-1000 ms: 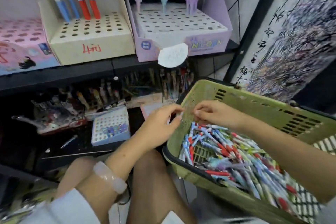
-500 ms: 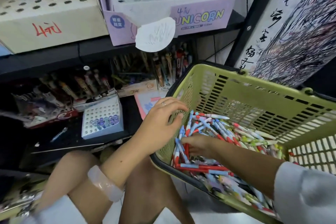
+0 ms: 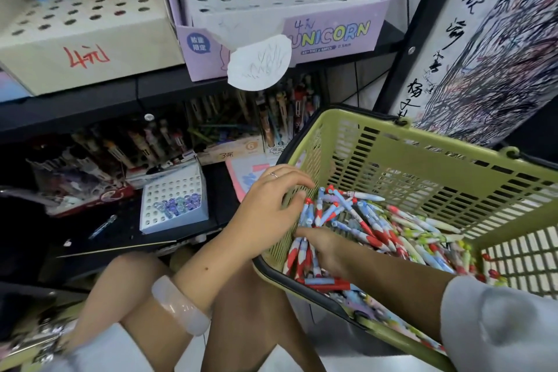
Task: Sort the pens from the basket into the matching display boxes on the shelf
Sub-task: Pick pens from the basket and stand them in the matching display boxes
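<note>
Nearest the camera, the person's bare knees and a pale bangle (image 3: pixel 181 309) on the left wrist fill the foreground. The green basket (image 3: pixel 422 142) sits tilted at right, its pens (image 3: pixel 377 229) heaped along the floor and lower wall. The left hand (image 3: pixel 268 205) rests over the basket's near rim, fingers loosely curved and spread, holding nothing. The right hand (image 3: pixel 320 246) reaches into the pile; whether it pinches a pen cannot be told. Beyond, a small white holed tray (image 3: pixel 173 196) lies on the lower shelf. On the upper shelf stand the cream box (image 3: pixel 84 39) and purple UNICORN box (image 3: pixel 277 3), a paper tag (image 3: pixel 259 62) hanging from the latter.
</note>
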{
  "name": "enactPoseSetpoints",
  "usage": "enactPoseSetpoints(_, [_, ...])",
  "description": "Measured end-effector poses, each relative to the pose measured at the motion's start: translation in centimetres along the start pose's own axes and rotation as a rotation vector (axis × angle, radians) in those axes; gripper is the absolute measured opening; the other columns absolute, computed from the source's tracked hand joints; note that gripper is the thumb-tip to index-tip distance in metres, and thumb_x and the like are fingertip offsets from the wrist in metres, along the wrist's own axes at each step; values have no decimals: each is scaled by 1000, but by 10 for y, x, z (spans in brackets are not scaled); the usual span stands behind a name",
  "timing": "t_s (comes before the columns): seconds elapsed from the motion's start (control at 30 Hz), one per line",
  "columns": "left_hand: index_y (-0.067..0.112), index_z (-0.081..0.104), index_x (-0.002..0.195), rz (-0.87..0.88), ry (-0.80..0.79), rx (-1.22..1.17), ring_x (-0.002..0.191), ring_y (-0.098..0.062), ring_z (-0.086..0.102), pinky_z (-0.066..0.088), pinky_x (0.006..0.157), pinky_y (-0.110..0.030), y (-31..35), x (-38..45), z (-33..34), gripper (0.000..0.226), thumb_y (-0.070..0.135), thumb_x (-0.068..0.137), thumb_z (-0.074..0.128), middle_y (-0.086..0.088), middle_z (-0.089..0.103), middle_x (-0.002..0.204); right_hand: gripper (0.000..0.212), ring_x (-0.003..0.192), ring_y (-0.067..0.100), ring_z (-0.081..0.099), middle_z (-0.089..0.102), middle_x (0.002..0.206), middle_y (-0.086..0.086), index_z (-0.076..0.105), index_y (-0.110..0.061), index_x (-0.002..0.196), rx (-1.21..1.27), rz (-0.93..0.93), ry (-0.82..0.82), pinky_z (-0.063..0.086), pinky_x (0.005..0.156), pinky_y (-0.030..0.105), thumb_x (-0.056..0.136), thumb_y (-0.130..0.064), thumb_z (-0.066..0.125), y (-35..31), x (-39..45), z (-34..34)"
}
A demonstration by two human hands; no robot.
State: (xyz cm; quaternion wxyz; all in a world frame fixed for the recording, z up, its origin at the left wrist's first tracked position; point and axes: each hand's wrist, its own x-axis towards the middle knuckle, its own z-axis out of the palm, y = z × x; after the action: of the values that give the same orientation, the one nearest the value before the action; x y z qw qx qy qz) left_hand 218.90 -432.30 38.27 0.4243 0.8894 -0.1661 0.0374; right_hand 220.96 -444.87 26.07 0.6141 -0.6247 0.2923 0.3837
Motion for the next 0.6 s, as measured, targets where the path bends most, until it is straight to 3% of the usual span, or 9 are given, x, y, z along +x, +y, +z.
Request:
enactPoseSetpoints(0.1, [11,66,101,-12,-6,-13,109,-2,47,25,94,-1,1,-1,-1,19,3,90,52,8,59,104,10,72,27,58,60,87,17,54,-4,99,65,-24,-27,51,69,34,92,-11,51,0,-9,-1])
enactPoseSetpoints(0.23, [10,66,102,-18,-34,-5,112,-7,48,26,96,-4,4,-2,-4,20,3,91,51,8,58,105,12,70,26,56,56,77,15,54,-8,78,95,-188,-35,48,66,30,89,-5,49,-11,-32,-7])
enactPoseSetpoints(0.3, [10,66,103,-21,-59,21,115,-9,48,28,103,-16,6,-2,-6,21,4,91,50,9,57,105,16,74,28,57,59,76,14,56,-7,76,123,-260,-69,49,75,35,90,-5,48,-20,-50,-14])
enactPoseSetpoints(0.37, [14,65,105,-38,-67,65,118,-9,46,26,110,-35,9,-2,-7,21,8,92,49,13,55,106,14,71,25,57,60,72,10,55,-8,80,168,-314,-103,48,75,36,92,-8,48,-29,-68,-20])
enactPoseSetpoints(0.4, [16,64,107,-51,-56,80,120,-8,44,22,111,-38,12,-2,-8,22,10,93,49,15,54,107,12,69,24,57,59,72,10,54,-8,82,185,-344,-120,48,73,36,93,-8,48,-33,-77,-23])
enactPoseSetpoints(0.47, [20,61,112,-61,-7,86,120,-5,40,18,109,-24,19,-2,-9,24,15,93,47,14,52,112,9,69,23,58,57,76,11,53,-8,86,219,-418,-146,50,71,37,93,-9,48,-39,-96,-25])
enactPoseSetpoints(0.53, [23,53,122,-85,5,38,113,0,39,23,95,-9,29,-1,-11,29,19,94,47,10,52,121,14,69,18,63,63,76,7,58,-10,84,224,-510,-189,53,69,35,94,-10,48,-44,-114,-24])
enactPoseSetpoints(0.6, [27,39,134,-164,-103,-130,112,-2,45,33,89,-11,40,0,-10,44,23,92,50,8,49,127,22,72,15,68,70,77,3,63,-15,86,187,-638,-230,57,65,31,95,-8,45,-50,-131,-21])
